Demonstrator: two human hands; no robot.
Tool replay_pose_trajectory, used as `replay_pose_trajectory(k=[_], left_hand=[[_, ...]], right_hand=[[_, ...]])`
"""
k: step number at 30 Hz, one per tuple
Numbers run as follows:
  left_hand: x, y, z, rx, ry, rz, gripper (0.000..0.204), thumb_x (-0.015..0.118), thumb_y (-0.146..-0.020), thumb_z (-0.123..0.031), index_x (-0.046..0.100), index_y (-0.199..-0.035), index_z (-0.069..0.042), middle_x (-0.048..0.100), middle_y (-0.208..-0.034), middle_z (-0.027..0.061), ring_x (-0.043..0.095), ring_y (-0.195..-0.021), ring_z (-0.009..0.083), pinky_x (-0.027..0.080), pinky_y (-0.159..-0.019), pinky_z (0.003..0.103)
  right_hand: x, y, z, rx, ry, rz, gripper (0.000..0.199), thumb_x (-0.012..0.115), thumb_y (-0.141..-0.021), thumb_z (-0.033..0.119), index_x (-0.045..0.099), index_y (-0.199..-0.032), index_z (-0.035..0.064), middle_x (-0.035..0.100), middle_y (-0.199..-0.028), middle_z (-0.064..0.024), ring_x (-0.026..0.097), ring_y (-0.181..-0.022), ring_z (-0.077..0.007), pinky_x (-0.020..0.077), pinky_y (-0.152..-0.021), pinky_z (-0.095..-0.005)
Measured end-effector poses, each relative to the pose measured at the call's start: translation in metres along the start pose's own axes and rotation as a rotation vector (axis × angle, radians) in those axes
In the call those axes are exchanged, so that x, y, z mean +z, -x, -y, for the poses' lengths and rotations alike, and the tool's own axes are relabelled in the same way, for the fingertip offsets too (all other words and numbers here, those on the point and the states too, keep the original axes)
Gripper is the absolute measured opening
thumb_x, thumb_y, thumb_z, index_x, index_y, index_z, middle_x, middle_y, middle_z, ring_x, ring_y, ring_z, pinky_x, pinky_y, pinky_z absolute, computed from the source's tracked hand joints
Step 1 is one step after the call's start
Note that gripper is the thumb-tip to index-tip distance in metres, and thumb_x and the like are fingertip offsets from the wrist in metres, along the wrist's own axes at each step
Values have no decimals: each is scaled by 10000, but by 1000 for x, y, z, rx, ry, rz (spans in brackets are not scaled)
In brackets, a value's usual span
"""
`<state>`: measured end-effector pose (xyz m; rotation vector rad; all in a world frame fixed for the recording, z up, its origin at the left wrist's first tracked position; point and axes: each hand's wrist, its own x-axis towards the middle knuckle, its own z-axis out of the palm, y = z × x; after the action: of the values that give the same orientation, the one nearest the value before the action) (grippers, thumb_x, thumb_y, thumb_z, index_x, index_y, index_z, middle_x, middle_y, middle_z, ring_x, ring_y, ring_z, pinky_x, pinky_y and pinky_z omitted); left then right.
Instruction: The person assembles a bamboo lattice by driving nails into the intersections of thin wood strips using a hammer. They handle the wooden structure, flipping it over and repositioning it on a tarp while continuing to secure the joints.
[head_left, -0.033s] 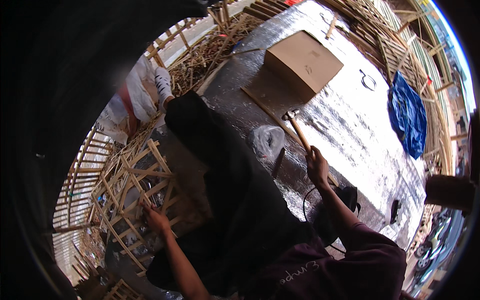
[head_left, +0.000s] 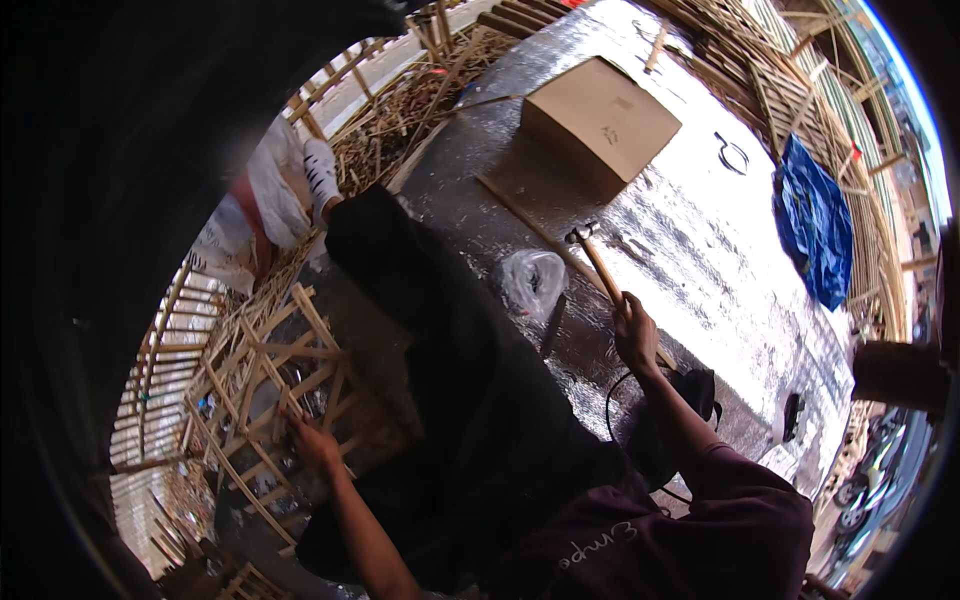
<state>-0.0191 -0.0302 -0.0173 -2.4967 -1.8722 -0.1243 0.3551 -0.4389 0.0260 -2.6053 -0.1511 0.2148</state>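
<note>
Nothing has visibly moved since the earlier frame: both hands and the tool keep their places. The wide table [head_left: 700, 250], covered in crinkled silver foil, fills the upper right. A lattice of wooden slats [head_left: 270, 370] lies at the lower left, beside a dark cloth [head_left: 450, 400]. A closed cardboard box [head_left: 600, 120] stands on the far part of the table, with a crumpled blue cloth [head_left: 812, 222] near the right edge. A clear plastic bag [head_left: 533, 282] lies just beside the hammer [head_left: 597, 258]. The right hand [head_left: 635, 335] has its fingers wrapped around the hammer's wooden handle, head raised over the foil. The left hand [head_left: 312, 440] rests on the lattice, fingers curled on a slat
</note>
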Motion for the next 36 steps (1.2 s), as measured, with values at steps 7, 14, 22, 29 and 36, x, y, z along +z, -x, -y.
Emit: replay_pose_trajectory(k=[7, 14, 22, 29, 36], left_hand=[[11, -11, 32, -328, 126, 337, 493, 616, -901, -256, 485, -1337, -67, 593, -1202, 221, 599, -1036, 392, 470, -843, 478], [14, -14, 15, -39, 269, 74, 523, 472, -987, -172, 309, -1442, 30, 466, -1343, 289, 482, -1193, 449, 400, -990, 489], [-35, -25, 24, 34, 224, -104, 577, 514, -963, -109, 260, -1459, 40, 537, -1133, 296, 516, -1035, 458, 412, -921, 505], [-143, -84, 73, 8, 361, -290, 588, 515, -951, -115, 274, -1483, -48, 480, -1303, 313, 486, -1184, 470, 415, -978, 495], [-256, -117, 107, 198, 199, -844, 538, 544, -939, -82, 364, -1445, -60, 592, -1008, 195, 612, -938, 308, 514, -813, 422]], right_hand=[[9, -6, -9, -367, 175, 77, 407, 610, -821, 136, 529, -1212, 57, 584, -1095, -208, 562, -996, -399, 468, -827, -499], [-13, -9, -7, -420, 70, -100, 375, 677, -845, 88, 568, -1202, 56, 528, -1163, -190, 513, -1108, -369, 419, -956, -444], [-25, -19, 108, -751, -334, -98, 246, 617, -838, -49, 614, -1076, 16, 566, -1161, -154, 540, -1125, -326, 417, -977, -402], [32, 47, 226, -1120, -600, 227, 210, 625, -795, -17, 613, -995, 42, 580, -1023, -140, 542, -1024, -335, 426, -898, -423], [74, 115, 277, -1260, -657, 713, 239, 628, -787, -10, 603, -1022, 30, 591, -1023, -162, 543, -985, -373, 444, -842, -425]])
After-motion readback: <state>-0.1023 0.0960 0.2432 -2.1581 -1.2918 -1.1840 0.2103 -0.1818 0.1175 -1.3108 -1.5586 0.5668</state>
